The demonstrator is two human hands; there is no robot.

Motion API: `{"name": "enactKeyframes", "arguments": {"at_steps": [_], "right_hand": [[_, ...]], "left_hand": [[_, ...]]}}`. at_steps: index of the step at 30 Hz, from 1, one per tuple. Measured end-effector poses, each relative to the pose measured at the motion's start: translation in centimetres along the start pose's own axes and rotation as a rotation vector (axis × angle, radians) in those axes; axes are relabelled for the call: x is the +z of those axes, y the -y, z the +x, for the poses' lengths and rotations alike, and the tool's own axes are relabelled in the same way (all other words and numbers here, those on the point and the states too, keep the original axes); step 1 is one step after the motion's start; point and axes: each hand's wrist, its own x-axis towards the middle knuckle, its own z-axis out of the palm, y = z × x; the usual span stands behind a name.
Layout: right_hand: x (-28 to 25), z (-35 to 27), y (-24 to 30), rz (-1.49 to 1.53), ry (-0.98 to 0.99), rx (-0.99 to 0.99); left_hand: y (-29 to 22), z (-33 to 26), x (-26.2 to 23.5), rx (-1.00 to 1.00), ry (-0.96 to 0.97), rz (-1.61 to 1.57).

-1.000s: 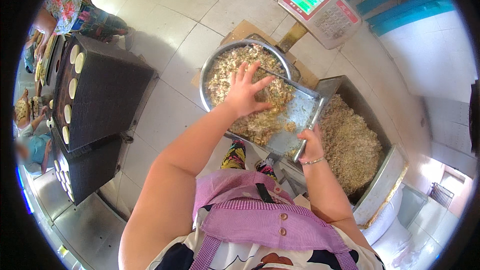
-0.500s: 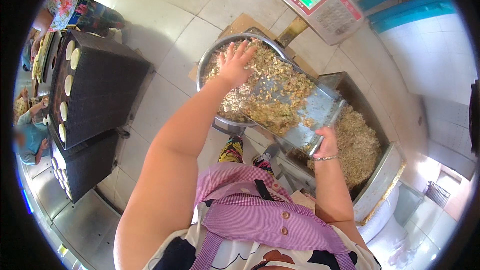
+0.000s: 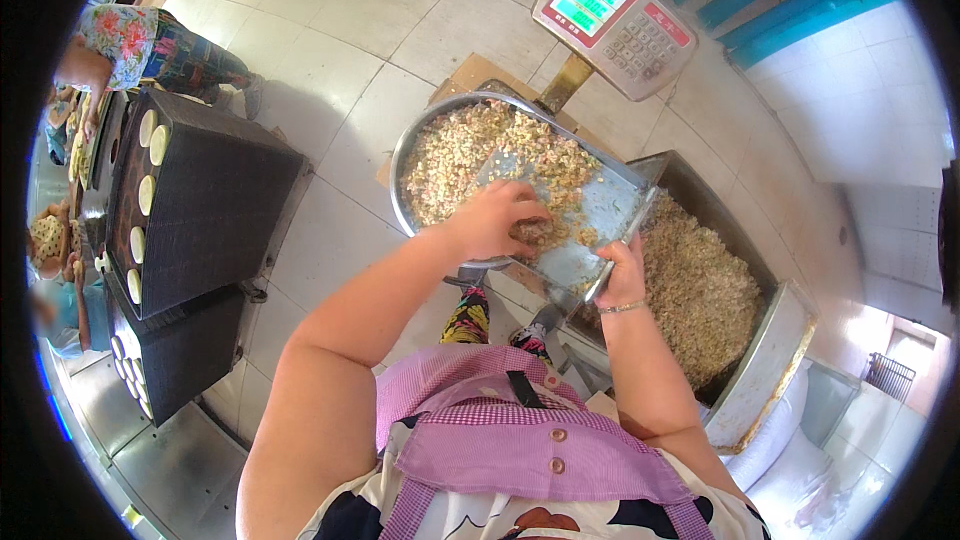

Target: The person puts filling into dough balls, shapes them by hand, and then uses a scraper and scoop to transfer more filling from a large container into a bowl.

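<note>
My left hand (image 3: pixel 498 221) is over a flat metal scoop, its fingers curled round some of the crumbly chopped mix (image 3: pixel 572 202) lying there. The rear edge of the metal scoop (image 3: pixel 610 202) is gripped in my right hand (image 3: pixel 624 274). The scoop's front end rests over a round steel basin (image 3: pixel 399 165), which holds more of the pale, yellowish mix. A deep rectangular metal bin (image 3: pixel 770 258), with a large heap of similar mix (image 3: pixel 697 295), is beside my right hand.
A scale display on a post (image 3: pixel 615 25) rises behind the basin, above flattened cardboard (image 3: pixel 470 75). At the left, a dark griddle stand (image 3: pixel 215 195) carries several pale flat rounds (image 3: pixel 146 194). Other people (image 3: pixel 120 35) are at the left edge. Blue slats (image 3: pixel 790 0) are at the far right.
My left hand has moved from the far side of the basin back toward me onto the scoop, its spread fingers now curled. More of the scoop's surface is bare. The right hand keeps its grip.
</note>
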Motion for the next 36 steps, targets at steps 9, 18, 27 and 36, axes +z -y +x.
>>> {"name": "enactKeyframes", "arguments": {"at_steps": [9, 18, 27, 36], "right_hand": [[-1.1, 0.0, -0.3, -0.006, -0.04, 0.049], [-2.7, -0.8, 1.0, -0.063, -0.069, 0.022], [-0.6, -2.5, 2.5, -0.087, -0.077, 0.071], [0.1, -2.7, 2.3, 0.002, -0.01, 0.078]], "left_hand": [[6.2, -0.6, 0.4, -0.148, -0.225, 0.337], [7.1, 0.1, 0.2, -0.399, -0.122, 0.457], [2.1, 6.6, 1.1, -0.392, -0.509, -0.038], [2.9, 8.3, -0.2, -0.312, -0.663, 0.083]]}}
